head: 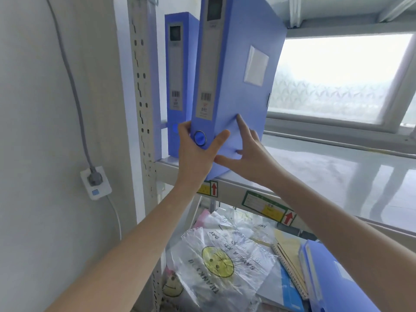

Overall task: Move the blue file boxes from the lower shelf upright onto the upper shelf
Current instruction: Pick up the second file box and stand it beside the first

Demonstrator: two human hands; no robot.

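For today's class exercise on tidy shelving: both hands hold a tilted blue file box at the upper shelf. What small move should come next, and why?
Probably tip the held box upright. It leans right, its bottom corner on the upper shelf edge, gripped by the left hand and right hand, beside the standing box.

Left hand (193, 154), right hand (245, 156) bare; forearms unsleeved; slender fingers (242, 126)

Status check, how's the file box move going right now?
Both hands, left and right, grip tilted file box at upper shelf edge. One box already upright. Another waits below. Nothing in the way.
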